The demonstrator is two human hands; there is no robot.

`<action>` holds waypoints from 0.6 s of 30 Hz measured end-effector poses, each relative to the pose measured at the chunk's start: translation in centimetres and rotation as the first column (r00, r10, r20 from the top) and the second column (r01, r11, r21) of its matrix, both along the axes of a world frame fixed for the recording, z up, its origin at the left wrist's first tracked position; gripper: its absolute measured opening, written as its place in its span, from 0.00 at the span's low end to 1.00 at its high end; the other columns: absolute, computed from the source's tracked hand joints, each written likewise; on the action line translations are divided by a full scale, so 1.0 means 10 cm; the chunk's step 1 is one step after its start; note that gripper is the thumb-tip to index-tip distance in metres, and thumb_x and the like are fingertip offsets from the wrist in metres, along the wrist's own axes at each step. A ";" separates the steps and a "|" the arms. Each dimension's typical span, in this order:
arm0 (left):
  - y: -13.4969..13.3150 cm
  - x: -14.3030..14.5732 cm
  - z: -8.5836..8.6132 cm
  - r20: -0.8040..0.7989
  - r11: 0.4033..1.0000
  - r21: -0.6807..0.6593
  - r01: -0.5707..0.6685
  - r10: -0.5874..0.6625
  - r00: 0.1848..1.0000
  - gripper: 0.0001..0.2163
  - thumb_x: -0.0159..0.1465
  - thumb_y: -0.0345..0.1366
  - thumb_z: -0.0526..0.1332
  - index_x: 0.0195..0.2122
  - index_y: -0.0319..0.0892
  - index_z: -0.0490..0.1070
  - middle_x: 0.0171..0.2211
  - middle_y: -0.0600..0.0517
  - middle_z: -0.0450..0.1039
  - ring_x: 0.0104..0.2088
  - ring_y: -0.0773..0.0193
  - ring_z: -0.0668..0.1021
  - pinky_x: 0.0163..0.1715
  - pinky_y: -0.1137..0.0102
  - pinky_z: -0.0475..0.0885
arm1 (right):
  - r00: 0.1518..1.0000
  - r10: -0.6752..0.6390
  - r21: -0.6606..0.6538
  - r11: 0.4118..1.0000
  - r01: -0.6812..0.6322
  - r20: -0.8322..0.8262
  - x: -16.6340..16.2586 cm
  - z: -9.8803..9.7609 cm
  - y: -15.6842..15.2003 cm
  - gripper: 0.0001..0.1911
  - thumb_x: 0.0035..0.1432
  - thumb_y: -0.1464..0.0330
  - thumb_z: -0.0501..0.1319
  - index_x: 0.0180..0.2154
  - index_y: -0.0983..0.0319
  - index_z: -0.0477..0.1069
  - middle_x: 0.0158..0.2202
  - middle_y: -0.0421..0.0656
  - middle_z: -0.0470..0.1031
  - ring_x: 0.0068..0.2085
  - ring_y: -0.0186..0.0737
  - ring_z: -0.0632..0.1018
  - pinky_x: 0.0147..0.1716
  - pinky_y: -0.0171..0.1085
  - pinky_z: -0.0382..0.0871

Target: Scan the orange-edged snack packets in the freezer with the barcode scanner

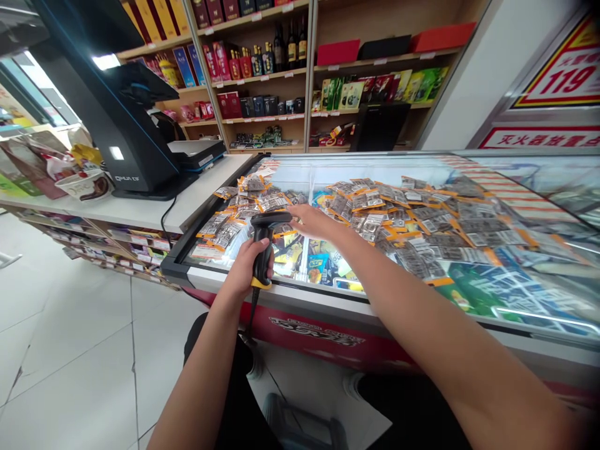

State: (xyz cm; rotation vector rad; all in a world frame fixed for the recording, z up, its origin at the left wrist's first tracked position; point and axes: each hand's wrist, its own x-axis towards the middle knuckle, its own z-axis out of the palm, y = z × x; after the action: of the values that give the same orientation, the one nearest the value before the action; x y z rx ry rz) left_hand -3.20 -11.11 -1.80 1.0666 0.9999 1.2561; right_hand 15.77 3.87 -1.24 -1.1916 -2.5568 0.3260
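On the red and yellow sign (565, 65) at the upper right, the number "119" is readable, and on the black point-of-sale terminal (124, 119) on the white table (140, 209) there is small white writing near its base, too small to read surely. The left hand (248, 265) has its grip closed around the handle of a black handheld barcode scanner with a yellow band at the bottom (265, 247); the scanner stands upright over the front edge of the glass-topped chest freezer (328, 300), and its head points toward the packets. The right hand (312, 220) reaches over the glass lid, with the fingers stretched and a little open, and the fingertips touch the small grey and orange packets (375, 209) which lie spread on the glass in a wide layer. It holds nothing. Behind the freezer, wooden shelves (262, 75) carry bottles and coloured boxes.
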 end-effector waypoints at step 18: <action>0.01 0.04 0.05 -0.069 0.996 -0.083 -0.031 0.025 0.997 0.17 0.59 0.51 0.68 0.35 0.42 0.68 0.20 0.55 0.71 0.15 0.67 0.72 0.13 0.74 0.63 | 0.986 -0.158 -0.051 0.986 0.156 -0.055 0.04 0.07 0.07 0.19 0.69 0.67 0.64 0.59 0.61 0.79 0.64 0.53 0.76 0.65 0.55 0.76 0.62 0.44 0.69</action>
State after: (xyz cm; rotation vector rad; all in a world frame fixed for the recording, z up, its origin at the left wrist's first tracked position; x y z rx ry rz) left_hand -2.80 -10.96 -1.35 1.0389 1.1129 1.1971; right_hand 16.14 4.57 -0.53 -1.3702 -2.3997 0.3794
